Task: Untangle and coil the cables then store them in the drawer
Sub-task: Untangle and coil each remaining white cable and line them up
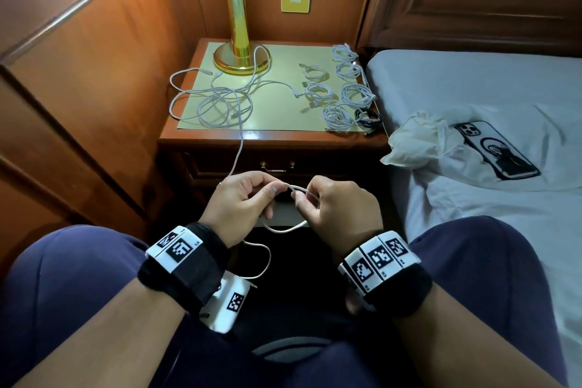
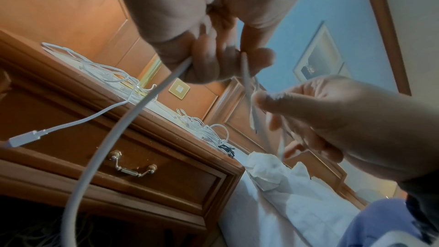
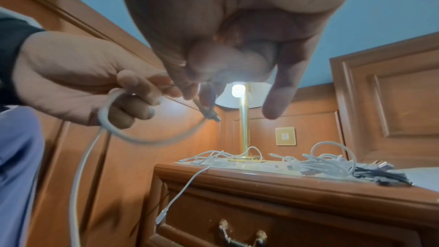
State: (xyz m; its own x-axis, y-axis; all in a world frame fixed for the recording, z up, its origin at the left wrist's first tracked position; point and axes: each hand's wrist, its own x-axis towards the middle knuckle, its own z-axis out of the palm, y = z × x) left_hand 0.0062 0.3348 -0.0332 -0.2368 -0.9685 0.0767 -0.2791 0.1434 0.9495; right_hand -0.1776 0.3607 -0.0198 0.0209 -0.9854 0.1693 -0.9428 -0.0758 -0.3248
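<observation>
Both hands hold one white cable (image 1: 287, 228) in front of the nightstand, above my lap. My left hand (image 1: 242, 198) pinches it between thumb and fingers; in the left wrist view the cable (image 2: 123, 125) curves down from the left hand (image 2: 209, 59). My right hand (image 1: 333, 205) pinches the same cable's loop, and the right wrist view shows this loop (image 3: 142, 138) hanging under the right hand (image 3: 213, 74). A tangle of white cables (image 1: 214, 104) lies on the nightstand's left side; one strand (image 1: 241, 148) hangs over the front edge. Several coiled cables (image 1: 343, 91) lie on its right side, one of them black (image 1: 367, 118). The drawer (image 1: 277, 167) is closed.
A brass lamp (image 1: 239, 25) stands at the back of the nightstand (image 1: 267, 138). To the right is a bed (image 1: 472, 88) with a phone (image 1: 497, 151) and a crumpled white plastic bag (image 1: 415, 142). Wood panelling (image 1: 78, 88) closes the left side. My knees frame the hands.
</observation>
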